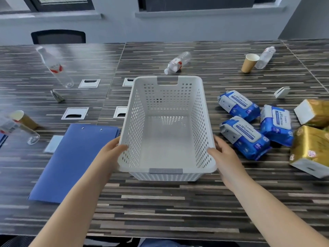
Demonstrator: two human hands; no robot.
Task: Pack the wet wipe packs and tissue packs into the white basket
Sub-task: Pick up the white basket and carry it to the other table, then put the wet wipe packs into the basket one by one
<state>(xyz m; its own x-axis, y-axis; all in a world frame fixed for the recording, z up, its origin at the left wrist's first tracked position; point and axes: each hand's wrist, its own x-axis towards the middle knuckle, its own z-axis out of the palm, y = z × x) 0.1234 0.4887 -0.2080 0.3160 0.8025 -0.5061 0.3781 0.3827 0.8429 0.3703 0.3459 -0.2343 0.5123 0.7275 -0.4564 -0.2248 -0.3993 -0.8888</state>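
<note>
White basket [167, 139], empty, gripped at both rims by our left hand [114, 150] and right hand [222, 152]; next, we judge, reach the wet wipe packs [244, 136] lying just right.

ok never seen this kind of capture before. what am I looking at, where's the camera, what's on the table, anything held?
There is no robot here. A person works with bare hands, and the single picture comes from a wide-angle camera on their head, looking forward and down.

The left hand and right hand each grip a long side of the empty white basket, near its close end.

On the striped table, to the right of the basket, lie three blue wet wipe packs and gold tissue packs. None is packed yet.

To the left lies a blue clipboard. Clear plastic bottles and paper cups are scattered farther off.
</note>
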